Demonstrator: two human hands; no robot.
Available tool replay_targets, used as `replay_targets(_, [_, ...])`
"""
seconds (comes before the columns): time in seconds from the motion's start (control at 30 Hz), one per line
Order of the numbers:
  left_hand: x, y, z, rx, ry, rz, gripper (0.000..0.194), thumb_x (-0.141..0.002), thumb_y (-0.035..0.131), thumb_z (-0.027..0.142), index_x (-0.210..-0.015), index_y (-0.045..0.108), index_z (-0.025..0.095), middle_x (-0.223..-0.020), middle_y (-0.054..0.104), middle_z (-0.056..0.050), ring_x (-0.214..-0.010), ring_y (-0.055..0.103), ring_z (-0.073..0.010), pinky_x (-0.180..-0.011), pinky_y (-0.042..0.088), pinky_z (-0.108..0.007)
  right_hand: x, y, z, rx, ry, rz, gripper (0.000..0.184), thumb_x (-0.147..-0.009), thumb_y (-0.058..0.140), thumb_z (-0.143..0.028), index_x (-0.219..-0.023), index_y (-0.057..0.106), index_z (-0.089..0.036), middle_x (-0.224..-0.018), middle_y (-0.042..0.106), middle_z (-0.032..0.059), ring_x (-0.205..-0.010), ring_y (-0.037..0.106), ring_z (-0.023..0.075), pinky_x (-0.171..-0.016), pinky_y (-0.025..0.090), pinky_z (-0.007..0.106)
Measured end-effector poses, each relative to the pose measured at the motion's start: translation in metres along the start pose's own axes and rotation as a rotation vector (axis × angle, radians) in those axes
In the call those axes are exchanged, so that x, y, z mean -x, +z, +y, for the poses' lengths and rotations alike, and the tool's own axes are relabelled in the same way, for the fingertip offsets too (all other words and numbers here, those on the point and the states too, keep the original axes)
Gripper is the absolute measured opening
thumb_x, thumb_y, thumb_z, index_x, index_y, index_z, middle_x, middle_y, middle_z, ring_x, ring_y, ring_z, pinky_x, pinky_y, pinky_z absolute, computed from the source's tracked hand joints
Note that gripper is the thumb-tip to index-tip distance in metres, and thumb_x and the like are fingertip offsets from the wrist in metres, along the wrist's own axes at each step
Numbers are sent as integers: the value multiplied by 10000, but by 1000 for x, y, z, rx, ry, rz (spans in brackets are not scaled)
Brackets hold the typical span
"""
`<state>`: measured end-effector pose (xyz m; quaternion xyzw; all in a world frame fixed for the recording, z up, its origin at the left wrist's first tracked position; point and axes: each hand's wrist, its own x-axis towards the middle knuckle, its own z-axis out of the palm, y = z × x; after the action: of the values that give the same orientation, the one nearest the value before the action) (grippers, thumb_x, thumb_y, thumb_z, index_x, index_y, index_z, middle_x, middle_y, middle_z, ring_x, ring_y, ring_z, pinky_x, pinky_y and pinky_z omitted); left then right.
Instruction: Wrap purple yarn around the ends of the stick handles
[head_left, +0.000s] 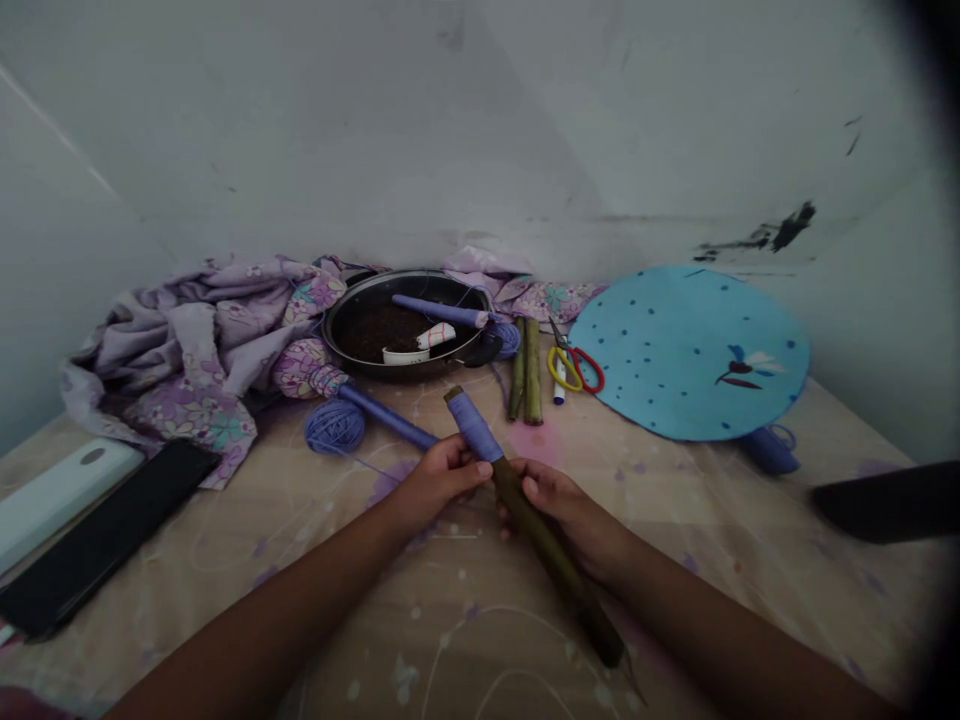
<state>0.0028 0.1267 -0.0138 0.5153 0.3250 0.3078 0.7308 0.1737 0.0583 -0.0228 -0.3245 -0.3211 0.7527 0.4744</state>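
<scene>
A green bamboo stick lies slanted between my hands, its far end wrapped in purple yarn. My left hand pinches the lower edge of the yarn wrap with thumb and fingers closed. My right hand is wrapped around the stick's bare middle. A purple yarn ball lies to the left, a thin strand running from it towards my left hand. Beside the ball lies another stick fully wrapped in purple yarn.
A dark round pan at the back holds a wrapped stick and a white tape roll. Two bare bamboo sticks, scissors, a blue round fan, crumpled floral cloth and a black phone lie around.
</scene>
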Motion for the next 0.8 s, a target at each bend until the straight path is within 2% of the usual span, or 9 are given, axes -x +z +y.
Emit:
replay_targets(0.13, [0, 0, 1, -10, 0, 2, 395, -624, 742, 423, -790, 538, 128, -547, 443, 71, -428, 348, -34, -417, 218, -187, 1, -2, 0, 28, 7, -6, 288, -765, 704, -339, -943, 586, -146, -727, 634, 21, -642, 606, 129, -664, 491, 275])
replay_targets(0.23, [-1, 0, 0, 28, 15, -27, 327, -670, 703, 390, -786, 535, 134, -518, 426, 79, -417, 333, -36, -418, 217, -189, 2, -1, -2, 17, 0, 0, 277, -790, 678, -348, -945, 592, -136, -747, 646, 35, -657, 611, 126, -675, 491, 268])
replay_targets(0.33, [-2, 2, 0, 86, 15, -26, 246, -713, 640, 356, -722, 503, 151, -459, 372, 94, -393, 300, -39, -417, 219, -193, 2, 0, -2, -11, -21, 21, 276, -775, 696, -336, -944, 601, -138, -768, 641, 32, -686, 607, 125, -686, 501, 268])
replay_targets(0.43, [-2, 2, 1, 68, -3, -41, 213, -715, 629, 322, -775, 524, 147, -462, 373, 96, -396, 292, -42, -413, 204, -191, 2, 0, -1, -42, -24, 45, 296, -742, 731, -318, -950, 603, -150, -766, 635, 19, -685, 600, 121, -696, 506, 272])
replay_targets(0.53, [-2, 2, 1, 47, -15, -64, 272, -707, 649, 331, -870, 547, 140, -485, 377, 98, -397, 280, -39, -409, 178, -190, 1, 0, -1, -56, -25, 52, 303, -727, 745, -307, -952, 607, -158, -750, 637, 11, -667, 602, 117, -690, 503, 264])
replay_targets(0.7, [-1, 2, 1, 36, -15, -39, 356, -696, 674, 402, -898, 545, 139, -483, 381, 99, -390, 277, -34, -408, 170, -188, 0, 0, -2, -50, -15, 12, 238, -785, 689, -330, -911, 646, -133, -788, 664, 39, -664, 623, 118, -669, 493, 240])
replay_targets(0.8, [1, 3, 3, 18, -6, -48, 386, -706, 679, 430, -912, 545, 132, -522, 461, 70, -405, 303, -33, -412, 185, -187, 0, 1, -4, -57, 0, -2, 243, -821, 646, -357, -895, 672, -127, -820, 677, 48, -662, 636, 110, -660, 490, 219])
